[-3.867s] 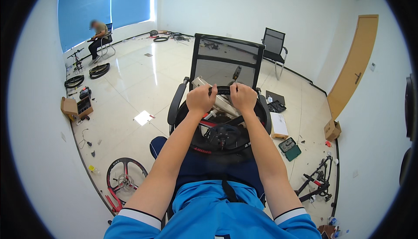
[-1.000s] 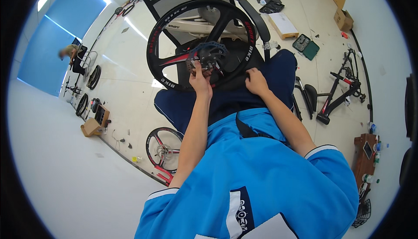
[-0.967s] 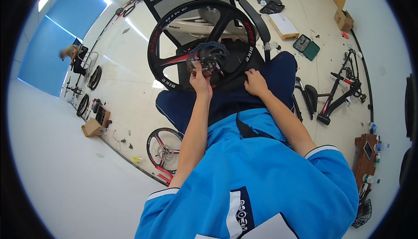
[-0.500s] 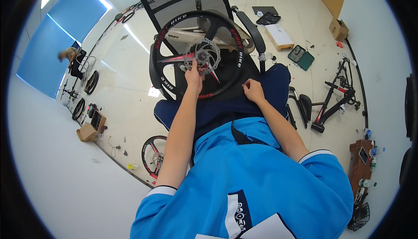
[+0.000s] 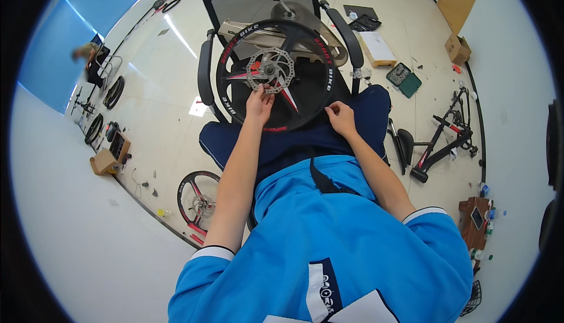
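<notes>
Since half a second ago the view has swung upright; left hand (image 5: pixel 259 103) fingertips pinch the silver brake disc (image 5: pixel 269 71) at the black wheel (image 5: pixel 276 73) hub; right hand (image 5: pixel 341 117), loosely curled, touches the rim's lower edge; wheel lies on the office chair (image 5: pixel 205 70), bare floor around.

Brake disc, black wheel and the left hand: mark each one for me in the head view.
brake disc (image 5: pixel 271 71), head view, on its perforated silver face beside the hub.
black wheel (image 5: pixel 317 96), head view, on the black rim at its right side.
left hand (image 5: pixel 259 101), head view, on the back of the hand, fingers up at the disc.
</notes>
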